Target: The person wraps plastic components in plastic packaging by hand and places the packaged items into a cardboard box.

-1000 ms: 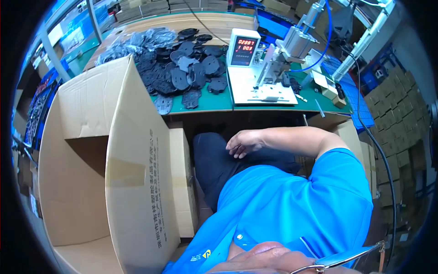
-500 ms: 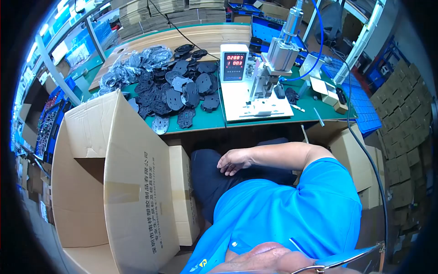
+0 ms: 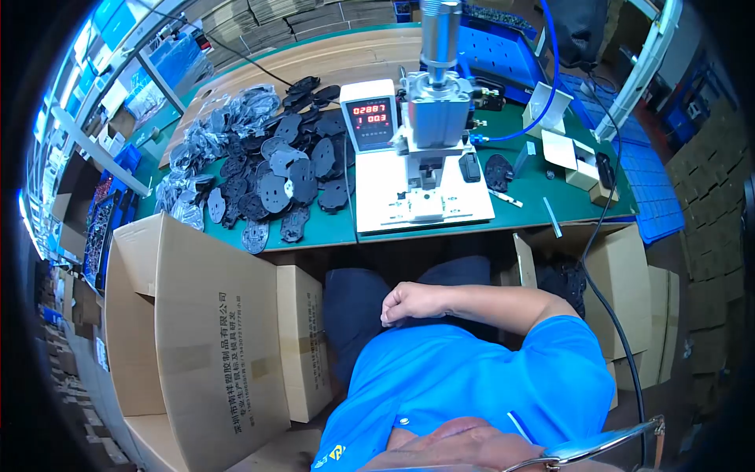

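My right hand is above my lap, in front of the blue shirt, its fingers curled into a loose fist. I see nothing held in it, and it touches no part on the bench. My left hand is out of view. Across the bench edge from the right hand stands a pneumatic press on a white base plate. Beside the press is a white counter box with red digits. A heap of black plastic plates lies left of it on the green bench top.
At my left stands a large open cardboard box, with a smaller carton against it. Another open carton is at my right, with dark parts inside. Crumpled plastic bags lie behind the heap. A black cable hangs down on the right.
The view has shifted, so the bench and press appear farther left. My right hand has gone from loosely spread fingers to a curled fist, still over my lap.
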Tool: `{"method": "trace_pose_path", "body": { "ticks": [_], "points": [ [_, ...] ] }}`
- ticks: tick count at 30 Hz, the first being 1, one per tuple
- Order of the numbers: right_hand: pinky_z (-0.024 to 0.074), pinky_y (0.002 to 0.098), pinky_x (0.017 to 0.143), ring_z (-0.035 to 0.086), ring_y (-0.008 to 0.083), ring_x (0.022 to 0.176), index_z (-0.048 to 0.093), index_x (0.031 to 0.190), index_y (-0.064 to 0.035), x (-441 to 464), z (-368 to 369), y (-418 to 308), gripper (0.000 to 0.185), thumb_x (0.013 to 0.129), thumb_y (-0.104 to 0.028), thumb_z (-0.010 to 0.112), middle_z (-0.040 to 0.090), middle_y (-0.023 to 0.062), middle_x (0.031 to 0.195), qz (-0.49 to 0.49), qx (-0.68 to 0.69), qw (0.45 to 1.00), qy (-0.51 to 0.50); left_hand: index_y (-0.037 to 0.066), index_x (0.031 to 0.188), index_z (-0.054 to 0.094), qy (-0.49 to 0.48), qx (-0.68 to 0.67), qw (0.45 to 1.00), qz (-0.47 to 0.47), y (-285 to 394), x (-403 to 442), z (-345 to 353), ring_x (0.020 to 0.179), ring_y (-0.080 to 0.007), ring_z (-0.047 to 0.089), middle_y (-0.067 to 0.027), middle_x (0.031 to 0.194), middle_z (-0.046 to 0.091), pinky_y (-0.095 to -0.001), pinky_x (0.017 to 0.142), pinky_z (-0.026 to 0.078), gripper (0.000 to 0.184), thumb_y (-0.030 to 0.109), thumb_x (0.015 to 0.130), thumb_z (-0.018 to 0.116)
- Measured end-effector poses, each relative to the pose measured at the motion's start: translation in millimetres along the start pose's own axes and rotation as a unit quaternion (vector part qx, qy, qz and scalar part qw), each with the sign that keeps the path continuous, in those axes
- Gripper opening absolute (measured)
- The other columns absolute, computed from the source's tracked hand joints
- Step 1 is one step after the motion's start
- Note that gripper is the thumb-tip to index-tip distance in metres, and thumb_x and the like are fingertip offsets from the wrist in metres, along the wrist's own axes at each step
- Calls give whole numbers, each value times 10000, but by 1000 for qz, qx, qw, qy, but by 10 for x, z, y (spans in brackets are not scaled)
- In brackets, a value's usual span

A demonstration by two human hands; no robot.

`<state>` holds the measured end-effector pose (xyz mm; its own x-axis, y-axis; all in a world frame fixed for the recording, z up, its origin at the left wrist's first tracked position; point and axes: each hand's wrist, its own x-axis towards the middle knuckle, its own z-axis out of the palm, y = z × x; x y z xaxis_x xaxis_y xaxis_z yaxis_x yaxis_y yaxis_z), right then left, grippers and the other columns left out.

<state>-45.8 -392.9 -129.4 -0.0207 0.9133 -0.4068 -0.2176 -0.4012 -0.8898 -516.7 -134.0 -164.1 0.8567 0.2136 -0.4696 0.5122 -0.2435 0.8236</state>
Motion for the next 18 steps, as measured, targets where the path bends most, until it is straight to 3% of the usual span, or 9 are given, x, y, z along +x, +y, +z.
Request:
{"method": "trace_pose_path", "body": {
  "ticks": [8, 10, 12, 14, 15, 16, 17, 18],
  "points": [
    [548, 351, 882, 688, 230, 945, 734, 1103, 16, -1125, -205, -771, 189, 974, -95, 653, 738, 139, 1075, -239, -142, 960, -6, 98, 1425, 631, 14, 120, 991, -58, 39, 426, 572, 1225, -313, 674, -113, 1348, 702, -403, 1041, 526, 496, 386, 1025, 578],
    [548, 357, 876, 681, 243, 955, 721, 1131, 18, -1420, -224, -980, 206, 963, -85, 660, 732, 145, 1084, -364, -119, 921, 73, 97, 1420, 637, 12, 152, 986, -68, 14, 609, 661, 1222, -314, 675, -112, 1346, 704, -398, 1037, 527, 494, 384, 1021, 584],
    [548, 363, 869, 675, 256, 965, 709, 1159, 19, -1694, -227, -1138, 230, 953, -75, 668, 726, 151, 1092, -477, -94, 860, 153, 96, 1416, 643, 4, 181, 980, -76, -34, 829, 785, 1220, -315, 676, -111, 1344, 706, -393, 1033, 528, 493, 381, 1017, 589],
    [556, 368, 846, 673, 276, 967, 687, 1192, 26, -1880, -215, -1267, 269, 947, -86, 690, 712, 162, 1093, -621, -55, 770, 134, 95, 1411, 650, -2, 209, 974, -87, -69, 1032, 917, 1217, -317, 678, -110, 1342, 708, -388, 1029, 529, 492, 379, 1013, 595],
    [593, 391, 750, 686, 258, 939, 694, 1154, -79, -1931, -118, -1312, 192, 981, -163, 701, 714, 120, 1041, -674, -14, 721, 161, 95, 1411, 650, -2, 209, 974, -86, -38, 1323, 949, 1217, -317, 678, -110, 1342, 708, -388, 1029, 529, 492, 379, 1013, 595],
    [589, 384, 783, 690, 279, 958, 679, 1209, -46, -2024, -102, -1333, 278, 969, -176, 732, 712, 149, 1064, -720, -24, 674, 165, 89, 1359, 690, -80, 355, 900, -241, 14, 1803, 924, 1193, -335, 693, -140, 1323, 712, -425, 1001, 556, 437, 315, 989, 637],
    [584, 377, 816, 695, 300, 976, 664, 1264, -14, -2117, -96, -1356, 367, 957, -188, 763, 709, 178, 1086, -763, -34, 623, 169, 83, 1308, 730, -154, 480, 774, -382, 223, 2166, 885, 1168, -353, 707, -171, 1305, 716, -462, 973, 583, 385, 250, 964, 679],
    [589, 380, 811, 701, 299, 967, 661, 1251, -43, -2212, -33, -1410, 360, 955, -212, 775, 709, 178, 1083, -779, -72, 568, 256, 43, 1173, 764, -150, 515, 790, -296, 406, 2270, 819, 1067, -372, 731, -181, 1170, 749, -451, 907, 597, 305, 202, 933, 664]
  ]
}}
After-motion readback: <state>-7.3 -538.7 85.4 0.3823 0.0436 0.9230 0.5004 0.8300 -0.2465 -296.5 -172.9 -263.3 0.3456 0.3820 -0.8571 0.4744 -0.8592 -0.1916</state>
